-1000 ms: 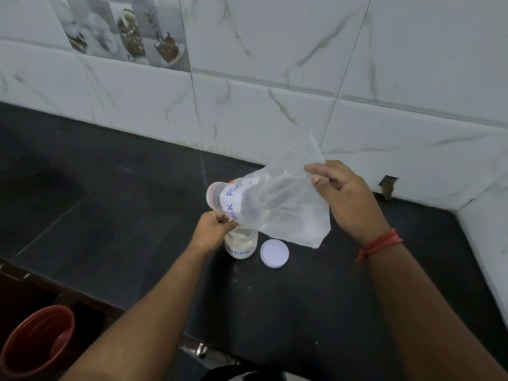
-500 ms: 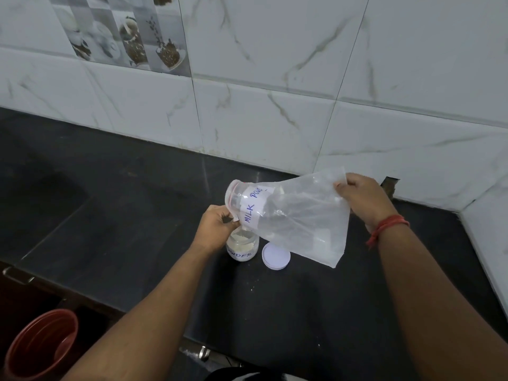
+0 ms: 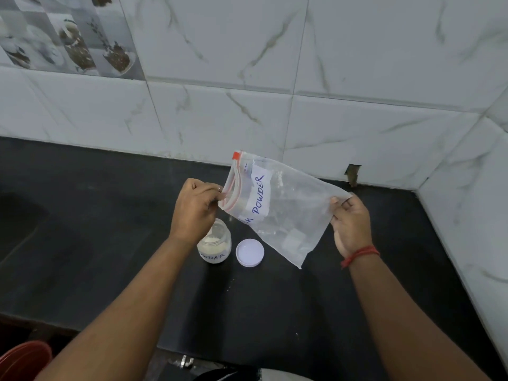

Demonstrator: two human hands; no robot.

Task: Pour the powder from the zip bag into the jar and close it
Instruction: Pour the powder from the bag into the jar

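Note:
A clear zip bag point(image 3: 286, 213) with a white "POWDER" label and a red zip strip hangs in the air, nearly flat and looking almost empty. My left hand point(image 3: 195, 210) pinches its open mouth at the zip end. My right hand point(image 3: 350, 224) holds the bag's bottom corner. Below my left hand a small clear jar point(image 3: 214, 247) stands upright on the black counter point(image 3: 275, 312) with pale powder in its lower part; its mouth is uncovered. The jar's white lid point(image 3: 249, 253) lies flat on the counter just right of it.
A white marble-tiled wall runs behind the counter and turns a corner at the right. A red bucket point(image 3: 24, 358) sits below the counter's front edge at lower left. A few powder specks lie on the counter in front of the jar.
The bag has swung from tipped over the jar to nearly level, its mouth lifted up and right of the jar. My right hand moved down and right with the bag's bottom.

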